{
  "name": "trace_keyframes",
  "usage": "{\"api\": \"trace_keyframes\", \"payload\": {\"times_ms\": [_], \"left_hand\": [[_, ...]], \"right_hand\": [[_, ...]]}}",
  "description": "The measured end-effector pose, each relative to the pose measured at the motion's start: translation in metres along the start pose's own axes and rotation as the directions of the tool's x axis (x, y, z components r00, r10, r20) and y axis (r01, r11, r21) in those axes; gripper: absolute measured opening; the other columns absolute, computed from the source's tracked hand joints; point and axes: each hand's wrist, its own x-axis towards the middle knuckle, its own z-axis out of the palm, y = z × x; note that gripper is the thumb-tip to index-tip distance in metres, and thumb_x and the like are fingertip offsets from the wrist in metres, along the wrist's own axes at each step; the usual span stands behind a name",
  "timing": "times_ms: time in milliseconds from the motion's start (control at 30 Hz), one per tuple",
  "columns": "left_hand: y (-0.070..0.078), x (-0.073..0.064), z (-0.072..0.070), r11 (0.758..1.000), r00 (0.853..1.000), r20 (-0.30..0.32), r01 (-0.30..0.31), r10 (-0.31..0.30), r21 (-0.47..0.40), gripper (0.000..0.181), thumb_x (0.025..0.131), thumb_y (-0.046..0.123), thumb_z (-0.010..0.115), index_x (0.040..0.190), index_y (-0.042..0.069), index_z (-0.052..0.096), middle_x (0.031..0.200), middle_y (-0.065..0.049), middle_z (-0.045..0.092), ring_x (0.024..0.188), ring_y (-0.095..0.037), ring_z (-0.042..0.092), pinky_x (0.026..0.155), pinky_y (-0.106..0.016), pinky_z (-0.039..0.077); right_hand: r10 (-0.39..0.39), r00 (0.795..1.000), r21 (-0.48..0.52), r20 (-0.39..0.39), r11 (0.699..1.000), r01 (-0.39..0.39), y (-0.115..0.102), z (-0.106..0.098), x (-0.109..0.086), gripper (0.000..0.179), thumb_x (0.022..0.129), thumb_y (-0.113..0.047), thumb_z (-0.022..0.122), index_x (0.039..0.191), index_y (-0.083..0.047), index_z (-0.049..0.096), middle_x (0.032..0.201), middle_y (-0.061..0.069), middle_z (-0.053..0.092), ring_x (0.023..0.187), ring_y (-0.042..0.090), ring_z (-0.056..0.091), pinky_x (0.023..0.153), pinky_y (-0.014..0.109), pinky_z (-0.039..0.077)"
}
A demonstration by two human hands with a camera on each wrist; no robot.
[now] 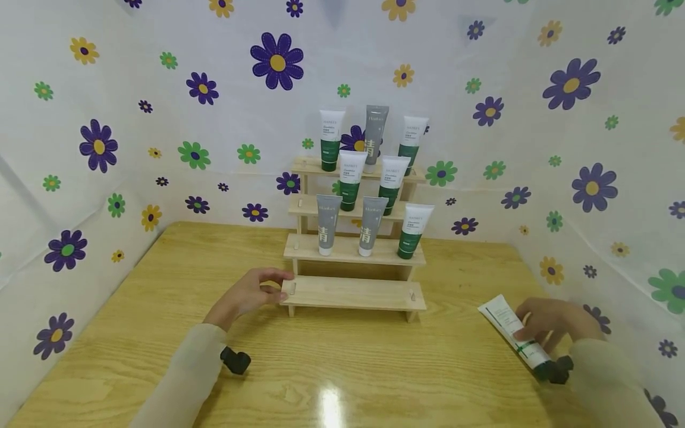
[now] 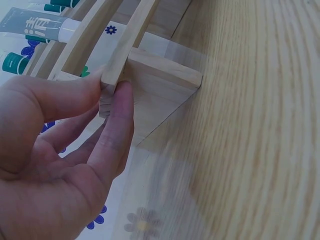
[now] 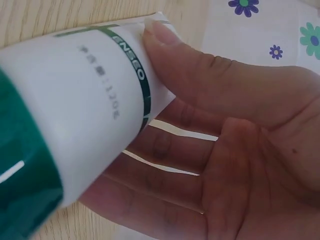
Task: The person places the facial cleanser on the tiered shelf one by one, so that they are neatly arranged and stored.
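A stepped wooden display rack point(image 1: 353, 292) stands on the table, its lowest step bare. My left hand point(image 1: 255, 292) pinches the left end of that lowest step between thumb and fingers, as the left wrist view also shows with the board edge point(image 2: 114, 80). Off to the right of the rack, my right hand point(image 1: 556, 321) holds a white squeeze tube point(image 1: 505, 318) with a green cap, tilted over the table. In the right wrist view the thumb and fingers grip the white tube point(image 3: 85, 100), its green cap end towards the camera.
On the upper steps stand several tubes, among them a grey tube point(image 1: 327, 223) and a white-and-green tube point(image 1: 414, 229). The wooden table point(image 1: 332, 362) runs under everything. Flower-patterned cloth point(image 1: 225, 166) hangs behind and at both sides.
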Motion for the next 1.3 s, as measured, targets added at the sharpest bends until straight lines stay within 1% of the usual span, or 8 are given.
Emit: {"api": "trace_keyframes", "payload": {"times_ms": [200, 367, 567, 733, 833, 1000, 1133, 1300], "left_hand": [[0.000, 0.001, 0.000, 1.000, 1.000, 0.002, -0.005, 0.005, 0.005, 0.043, 0.097, 0.009, 0.071, 0.139, 0.012, 0.063, 0.135, -0.017, 0.059, 0.101, -0.020, 0.066, 0.088, -0.031, 0.057], [0.000, 0.001, 0.000, 1.000, 1.000, 0.001, -0.014, 0.014, 0.010, 0.042, 0.097, 0.008, 0.071, 0.138, 0.011, 0.063, 0.134, -0.017, 0.059, 0.098, -0.021, 0.065, 0.086, -0.030, 0.057], [-0.002, 0.002, -0.001, 1.000, 1.000, 0.006, -0.019, 0.019, 0.013, 0.042, 0.097, 0.008, 0.071, 0.138, 0.010, 0.063, 0.133, -0.018, 0.059, 0.098, -0.020, 0.065, 0.085, -0.030, 0.057], [-0.002, 0.002, -0.001, 1.000, 1.000, 0.007, -0.025, 0.024, 0.010, 0.042, 0.096, 0.008, 0.071, 0.138, 0.009, 0.063, 0.133, -0.018, 0.059, 0.097, -0.020, 0.065, 0.085, -0.029, 0.056], [-0.001, 0.002, -0.001, 1.000, 1.000, 0.005, -0.025, 0.025, 0.010, 0.042, 0.096, 0.007, 0.071, 0.138, 0.009, 0.063, 0.132, -0.018, 0.059, 0.096, -0.020, 0.065, 0.085, -0.029, 0.056], [0.000, 0.001, 0.000, 1.000, 1.000, -0.002, -0.022, 0.022, 0.014, 0.042, 0.096, 0.007, 0.071, 0.138, 0.009, 0.063, 0.133, -0.018, 0.060, 0.097, -0.020, 0.065, 0.085, -0.029, 0.056], [0.001, 0.000, 0.000, 1.000, 1.000, -0.001, -0.025, 0.025, 0.017, 0.042, 0.096, 0.007, 0.071, 0.138, 0.009, 0.063, 0.133, -0.018, 0.059, 0.099, -0.020, 0.066, 0.086, -0.030, 0.057], [0.002, 0.000, 0.000, 1.000, 1.000, 0.001, -0.021, 0.021, 0.023, 0.042, 0.096, 0.008, 0.072, 0.138, 0.009, 0.063, 0.133, -0.018, 0.060, 0.101, -0.021, 0.067, 0.087, -0.031, 0.058]], "right_hand": [[-0.004, 1.000, 0.009, 0.013, 1.000, 0.004, -0.001, 0.000, -0.001, 0.062, 0.097, -0.015, 0.073, 0.138, 0.019, 0.041, 0.110, 0.022, 0.064, 0.096, 0.028, 0.068, 0.082, 0.047, 0.062], [-0.037, 0.999, 0.005, -0.004, 0.999, 0.037, -0.004, -0.001, 0.000, 0.056, 0.097, -0.015, 0.072, 0.135, 0.015, 0.045, 0.106, 0.021, 0.063, 0.093, 0.028, 0.067, 0.079, 0.046, 0.063], [-0.141, 0.990, -0.021, -0.023, 0.990, 0.140, -0.016, -0.007, 0.001, 0.038, 0.097, -0.012, 0.071, 0.124, 0.010, 0.054, 0.104, 0.019, 0.066, 0.088, 0.025, 0.068, 0.075, 0.046, 0.063], [-0.212, 0.975, -0.007, -0.073, 0.977, 0.212, -0.030, -0.015, -0.001, 0.047, 0.098, -0.016, 0.071, 0.129, 0.011, 0.050, 0.111, 0.024, 0.068, 0.093, 0.025, 0.069, 0.077, 0.048, 0.063], [-0.263, 0.957, -0.009, -0.122, 0.965, 0.263, -0.040, -0.017, -0.003, 0.054, 0.098, -0.017, 0.071, 0.134, 0.014, 0.046, 0.114, 0.027, 0.067, 0.096, 0.027, 0.070, 0.079, 0.048, 0.063], [-0.352, 0.917, -0.018, -0.188, 0.935, 0.355, -0.056, -0.016, -0.004, 0.051, 0.099, -0.016, 0.070, 0.134, 0.013, 0.048, 0.111, 0.026, 0.069, 0.095, 0.027, 0.071, 0.076, 0.046, 0.063], [-0.422, 0.877, -0.030, -0.229, 0.904, 0.428, -0.068, -0.013, -0.005, 0.049, 0.099, -0.015, 0.070, 0.133, 0.014, 0.049, 0.111, 0.026, 0.070, 0.096, 0.029, 0.071, 0.075, 0.047, 0.063], [-0.486, 0.825, -0.048, -0.288, 0.868, 0.495, -0.079, -0.011, -0.003, 0.051, 0.098, -0.015, 0.071, 0.135, 0.012, 0.050, 0.114, 0.027, 0.069, 0.097, 0.028, 0.072, 0.075, 0.043, 0.063]]}}
